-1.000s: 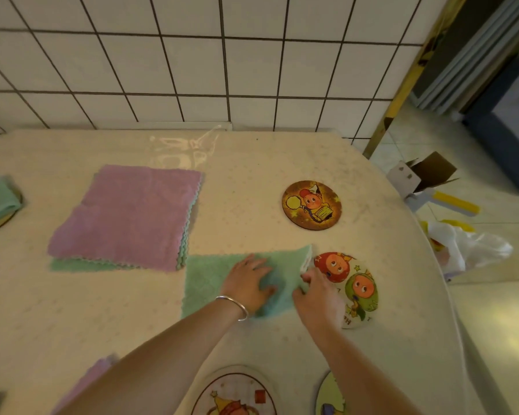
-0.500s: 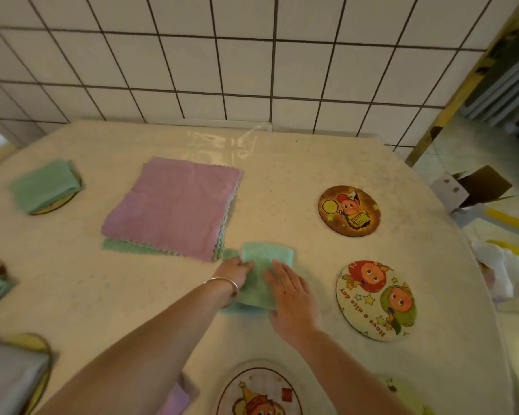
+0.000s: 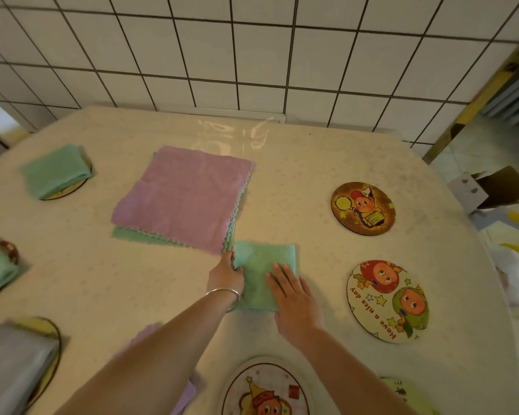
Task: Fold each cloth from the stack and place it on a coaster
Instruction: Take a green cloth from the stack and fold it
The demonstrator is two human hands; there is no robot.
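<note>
both hands on green cloth (image 3: 262, 274): left hand (image 3: 226, 275) grips, right hand (image 3: 292, 298) flat.

two bare forearms with no sleeves in view. a thin silver bangle (image 3: 224, 293) circles the wrist of the left hand (image 3: 226, 275); the right hand (image 3: 294, 301) wears nothing.

Home dining corner, white tiled wall (image 3: 252, 55), plastic-covered table (image 3: 297, 163), cartoon coasters (image 3: 363, 208)

Head-worn view, down over table (image 3: 312, 163)
</note>
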